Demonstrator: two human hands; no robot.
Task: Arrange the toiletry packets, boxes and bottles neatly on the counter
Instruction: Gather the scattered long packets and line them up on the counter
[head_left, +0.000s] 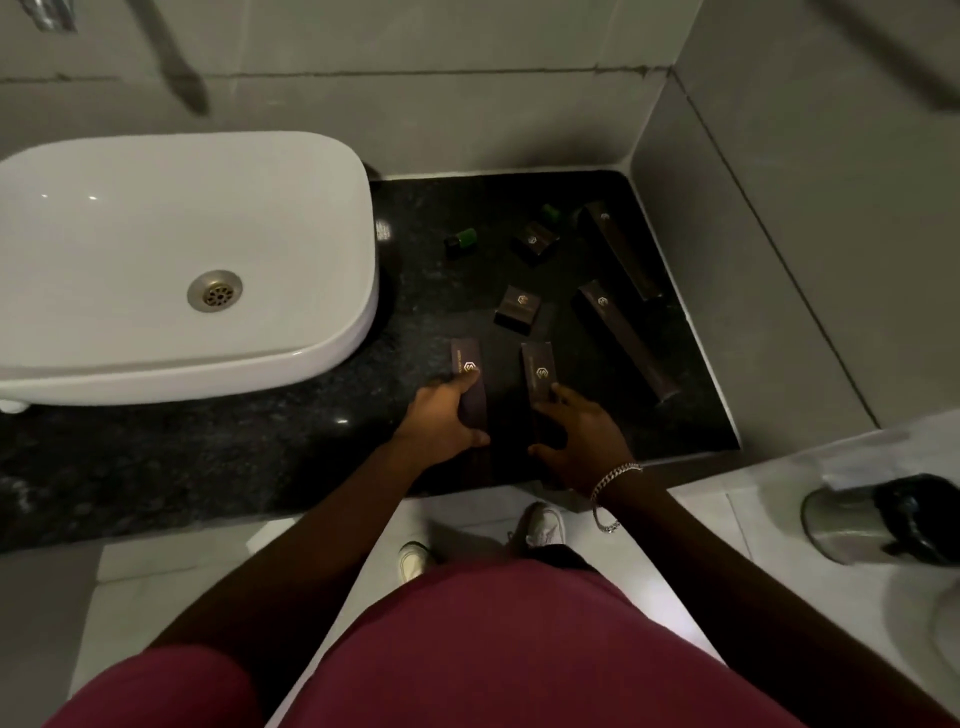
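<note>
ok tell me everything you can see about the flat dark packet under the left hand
The flat dark brown packet looks like a matte card sleeve, long and narrow, with a small gold hexagon logo and a line of gold lettering too small to read. It lies flat on the black speckled stone counter, running front to back, near the front edge. The left hand covers its near half, thumb over its top. A similar packet lies parallel to its right, apart.

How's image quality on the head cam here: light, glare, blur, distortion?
Head view: dim overall, so the dark boxes nearly merge with the black counter; only their gold logos stand out. The white sink shows small specular glints, not blown out. Wide-angle bending curves the wall joints and counter edge. Top corners are smeared by blur; left hand and right hand are reasonably sharp.
</note>
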